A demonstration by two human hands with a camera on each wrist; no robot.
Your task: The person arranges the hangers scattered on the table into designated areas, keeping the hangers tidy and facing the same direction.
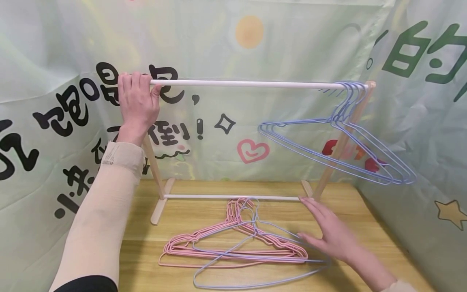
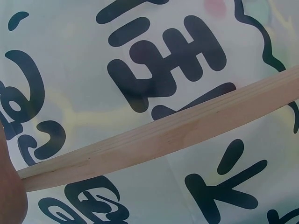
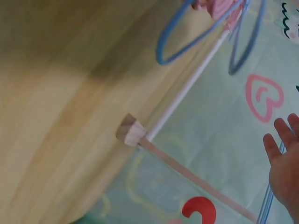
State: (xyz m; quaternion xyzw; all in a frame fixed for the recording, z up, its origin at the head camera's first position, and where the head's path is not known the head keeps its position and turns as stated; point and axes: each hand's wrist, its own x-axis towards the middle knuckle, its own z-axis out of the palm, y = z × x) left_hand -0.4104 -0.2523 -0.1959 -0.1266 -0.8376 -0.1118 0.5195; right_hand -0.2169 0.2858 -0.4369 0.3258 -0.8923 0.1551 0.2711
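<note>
My left hand (image 1: 138,99) grips the top left corner of a small clothes rack, with its fingers over the end of the white upper rail (image 1: 233,83). In the left wrist view the rack's wooden upright (image 2: 154,133) runs out from beside the hand. My right hand (image 1: 333,233) is held with fingers extended and holds nothing, to the right of the hangers on the table. Several pink hangers (image 1: 193,254) lie there in a pile, with a blue hanger (image 1: 219,259) across them. Several blue hangers (image 1: 303,158) hang bunched at the rail's right end.
The rack stands on a wooden table (image 1: 140,243), with a white lower rail (image 1: 204,196) between its feet, the left wooden foot (image 1: 157,211) among them. A printed fabric backdrop (image 1: 219,48) encloses the back and sides.
</note>
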